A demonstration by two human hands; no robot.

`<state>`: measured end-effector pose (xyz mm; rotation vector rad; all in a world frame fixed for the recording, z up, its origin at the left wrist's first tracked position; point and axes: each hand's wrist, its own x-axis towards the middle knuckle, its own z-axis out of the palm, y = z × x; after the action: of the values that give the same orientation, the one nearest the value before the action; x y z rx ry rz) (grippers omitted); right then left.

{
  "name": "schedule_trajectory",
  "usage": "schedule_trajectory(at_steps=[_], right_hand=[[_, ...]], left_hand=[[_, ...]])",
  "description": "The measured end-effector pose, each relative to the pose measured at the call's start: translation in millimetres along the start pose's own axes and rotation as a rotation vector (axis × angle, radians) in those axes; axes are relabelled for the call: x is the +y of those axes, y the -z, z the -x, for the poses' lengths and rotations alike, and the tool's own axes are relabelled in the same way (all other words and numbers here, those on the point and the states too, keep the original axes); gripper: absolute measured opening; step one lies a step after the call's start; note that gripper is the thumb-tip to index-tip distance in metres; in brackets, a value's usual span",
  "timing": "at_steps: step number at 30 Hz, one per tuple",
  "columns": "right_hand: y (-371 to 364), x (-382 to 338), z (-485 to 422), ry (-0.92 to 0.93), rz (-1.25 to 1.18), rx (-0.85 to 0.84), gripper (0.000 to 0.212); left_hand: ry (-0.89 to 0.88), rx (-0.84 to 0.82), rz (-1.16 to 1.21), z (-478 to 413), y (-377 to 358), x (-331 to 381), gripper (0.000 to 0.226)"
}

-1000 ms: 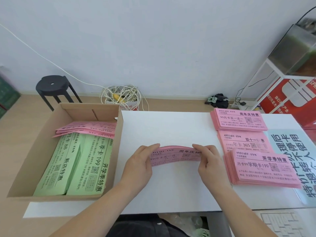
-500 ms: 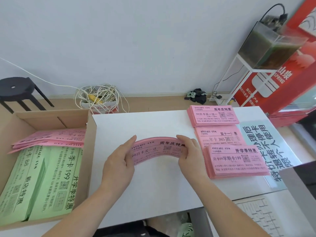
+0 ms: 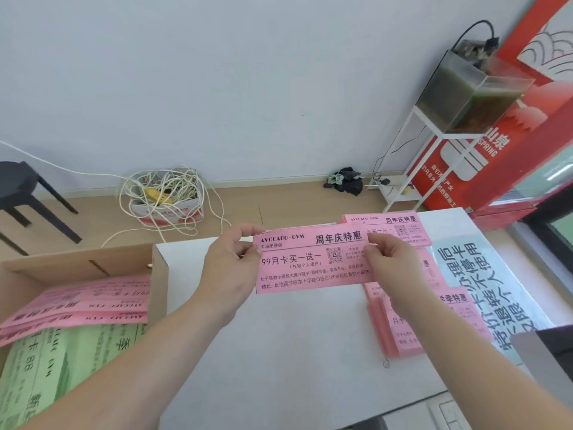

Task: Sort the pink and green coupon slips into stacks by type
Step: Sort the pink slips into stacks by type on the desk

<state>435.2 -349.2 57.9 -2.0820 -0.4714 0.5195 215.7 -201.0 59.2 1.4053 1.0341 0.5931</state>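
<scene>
A bundle of pink coupon slips (image 3: 310, 262) is held up flat above the white table (image 3: 294, 352). My left hand (image 3: 229, 268) grips its left end and my right hand (image 3: 390, 262) pinches its right end. Behind the held bundle, a pink stack (image 3: 406, 226) with the same heading lies at the table's far right. Another pink stack (image 3: 434, 324) lies nearer, partly hidden by my right forearm; a middle stack is mostly hidden. On the left, a cardboard box (image 3: 93, 262) holds loose pink slips (image 3: 83, 302) over green slips (image 3: 55, 367).
A pale blue printed sheet (image 3: 483, 293) lies at the table's right edge. On the floor beyond are a black stool (image 3: 21, 193), a carton of tangled white cable (image 3: 164, 197), a white rack with a tank (image 3: 465, 97) and a red sign (image 3: 511, 135).
Both hands have lifted the pink bundle off the table, straightened it from a bend and carried it up and to the right, toward the far pink stack. The view has swung right.
</scene>
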Motion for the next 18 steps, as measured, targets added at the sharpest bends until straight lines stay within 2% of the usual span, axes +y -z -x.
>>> schedule_trajectory(at_steps=[6, 12, 18], right_hand=[[26, -11, -45, 0.005, 0.139, 0.031, 0.034], [67, 2, -124, -0.065, 0.181, 0.103, 0.034], [99, 40, -184, -0.129, 0.229, 0.146, 0.035]], left_hand=[[-0.043, -0.091, -0.093, -43, -47, 12, 0.036], [-0.034, -0.137, -0.089, -101, -130, 23, 0.041], [0.037, -0.218, -0.12, -145, -207, 12, 0.026]])
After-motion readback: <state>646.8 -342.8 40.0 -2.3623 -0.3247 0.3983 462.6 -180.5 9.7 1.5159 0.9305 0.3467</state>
